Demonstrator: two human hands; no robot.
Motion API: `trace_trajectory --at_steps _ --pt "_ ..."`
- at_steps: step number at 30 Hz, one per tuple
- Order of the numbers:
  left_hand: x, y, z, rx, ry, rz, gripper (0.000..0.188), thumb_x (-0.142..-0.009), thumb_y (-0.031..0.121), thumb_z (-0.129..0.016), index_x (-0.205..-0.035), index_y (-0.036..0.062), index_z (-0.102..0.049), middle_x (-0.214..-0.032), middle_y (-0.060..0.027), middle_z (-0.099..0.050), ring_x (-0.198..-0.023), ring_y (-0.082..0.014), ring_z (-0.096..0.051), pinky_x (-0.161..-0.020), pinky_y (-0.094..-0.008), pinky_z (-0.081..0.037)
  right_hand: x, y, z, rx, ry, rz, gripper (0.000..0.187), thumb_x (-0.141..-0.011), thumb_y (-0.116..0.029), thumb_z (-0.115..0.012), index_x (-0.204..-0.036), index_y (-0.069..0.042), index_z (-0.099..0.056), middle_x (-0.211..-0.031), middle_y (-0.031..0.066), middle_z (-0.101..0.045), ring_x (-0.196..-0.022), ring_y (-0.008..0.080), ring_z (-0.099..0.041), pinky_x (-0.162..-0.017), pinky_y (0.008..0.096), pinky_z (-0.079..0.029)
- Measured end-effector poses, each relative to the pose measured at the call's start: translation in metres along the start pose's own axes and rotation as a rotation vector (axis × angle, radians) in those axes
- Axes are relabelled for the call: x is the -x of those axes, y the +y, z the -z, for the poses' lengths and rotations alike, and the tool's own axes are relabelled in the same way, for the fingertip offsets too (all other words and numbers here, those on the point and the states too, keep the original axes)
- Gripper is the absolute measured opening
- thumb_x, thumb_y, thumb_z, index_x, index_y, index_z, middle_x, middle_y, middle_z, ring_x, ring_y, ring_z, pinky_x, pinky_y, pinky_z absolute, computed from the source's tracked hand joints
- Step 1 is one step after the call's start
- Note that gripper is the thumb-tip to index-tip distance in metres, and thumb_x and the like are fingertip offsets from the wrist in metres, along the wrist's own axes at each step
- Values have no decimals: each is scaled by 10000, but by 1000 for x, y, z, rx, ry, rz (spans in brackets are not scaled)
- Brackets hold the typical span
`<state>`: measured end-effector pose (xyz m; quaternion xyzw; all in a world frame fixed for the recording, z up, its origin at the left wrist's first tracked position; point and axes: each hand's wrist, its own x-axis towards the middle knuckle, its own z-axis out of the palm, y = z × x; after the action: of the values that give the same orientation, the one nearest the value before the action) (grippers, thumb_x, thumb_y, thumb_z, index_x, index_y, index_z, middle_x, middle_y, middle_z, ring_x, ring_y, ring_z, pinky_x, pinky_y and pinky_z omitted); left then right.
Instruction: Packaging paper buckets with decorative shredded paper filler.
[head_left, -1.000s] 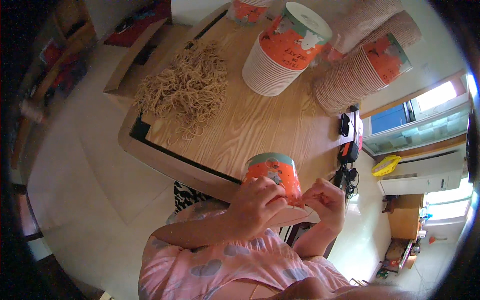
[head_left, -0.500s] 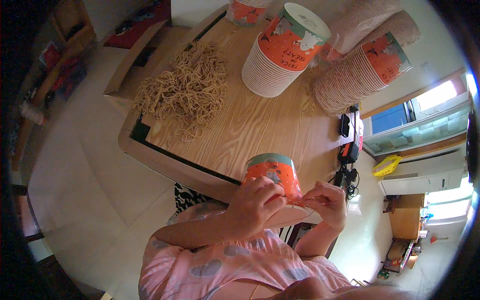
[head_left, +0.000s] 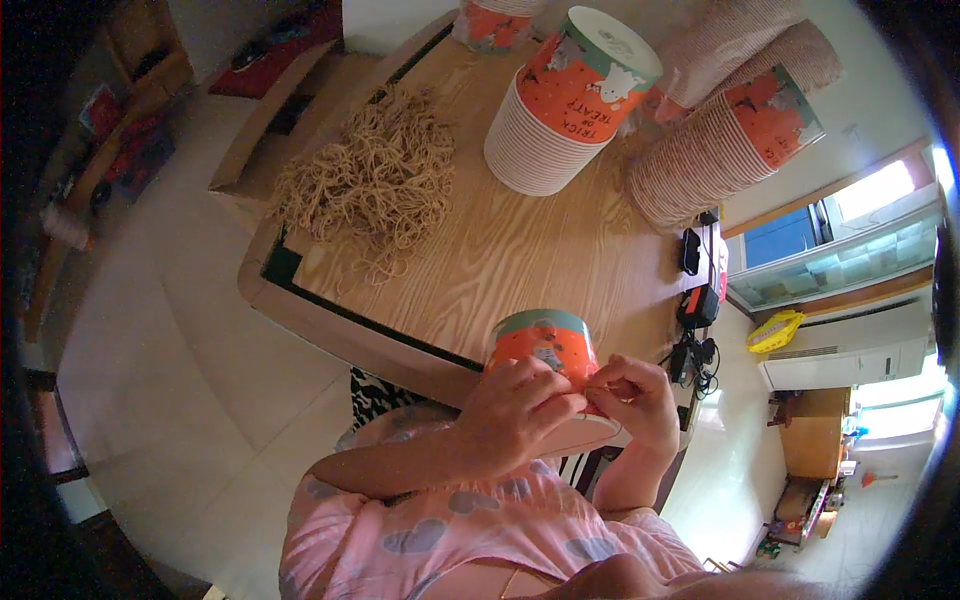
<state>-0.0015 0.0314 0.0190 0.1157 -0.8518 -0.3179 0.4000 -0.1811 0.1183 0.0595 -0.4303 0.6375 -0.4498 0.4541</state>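
An orange paper bucket [head_left: 545, 338] with a green base band lies tilted in front of me at the table's near edge, its open rim toward my body. My left hand [head_left: 515, 405] is closed on the bucket's side, fingertips near the rim. Close beside it, my right hand [head_left: 640, 400] pinches what looks like a thin cord at the bucket's wall by the rim; the fingers hide most of it. A tangled heap of tan cords [head_left: 380, 180] lies on the left part of the table.
On the wood-grain table [head_left: 470, 270] stands a tall stack of matching buckets [head_left: 575, 100]. More wrapped stacks [head_left: 715, 145] lean at the back right. A black adapter with cables [head_left: 695, 355] sits along the right edge. An open cardboard box [head_left: 260, 130] adjoins the table's left side.
My right hand has shifted slightly left and up, closer to the left hand. The left fingers have moved a little toward the rim. The bucket has hardly moved.
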Motion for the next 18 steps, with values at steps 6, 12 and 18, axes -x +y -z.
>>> trace_trajectory --at_steps 6,12,18 --pt "-2 2 2 18 -39 -7 188 -692 163 -613 -875 122 -606 -905 -31 -540 -877 -213 -513 -742 -365 -434 -1 -4 1 14 -42 12 51 -800 6 -634 -831 21 -597 -820 47 -619 -770 89 -595 -665 222 -492" --pt "-3 -2 1 71 -63 5 208 -692 166 -617 -889 102 -604 -915 -56 -523 -905 -242 -504 -770 -380 -438 0 -11 -8 78 100 106 91 -712 113 -603 -777 49 -592 -728 58 -552 -678 96 -536 -597 205 -412" --pt "-4 -12 1 63 -40 21 258 -679 129 -622 -933 89 -600 -940 -63 -522 -919 -264 -510 -791 -400 -442 -4 -7 -6 86 164 43 70 -760 14 -656 -818 -12 -627 -679 -11 -556 -611 55 -511 -540 195 -402"
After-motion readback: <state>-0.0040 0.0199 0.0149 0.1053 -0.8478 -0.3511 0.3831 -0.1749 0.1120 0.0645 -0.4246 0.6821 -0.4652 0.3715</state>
